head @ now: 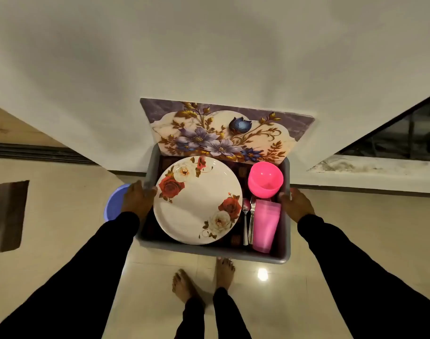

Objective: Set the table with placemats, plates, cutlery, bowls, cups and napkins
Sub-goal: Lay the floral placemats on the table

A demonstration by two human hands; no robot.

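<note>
I carry a grey tub (209,252) in front of me above the floor. My left hand (138,199) grips its left rim and my right hand (297,203) grips its right rim. Inside lies a white plate with red roses (196,200), a pink bowl (265,179), stacked pink cups (266,225) and a spoon and forks (248,220) between plate and cups. A flowered placemat (223,133) stands up at the tub's far end. A dark patterned mat (236,238) lies under the plate.
A blue bowl-like thing (114,203) shows behind my left hand. A white wall corner (209,57) is straight ahead. Shiny beige floor tiles (307,277) spread below, with my bare feet (204,280) on them. A window ledge (380,167) is at the right.
</note>
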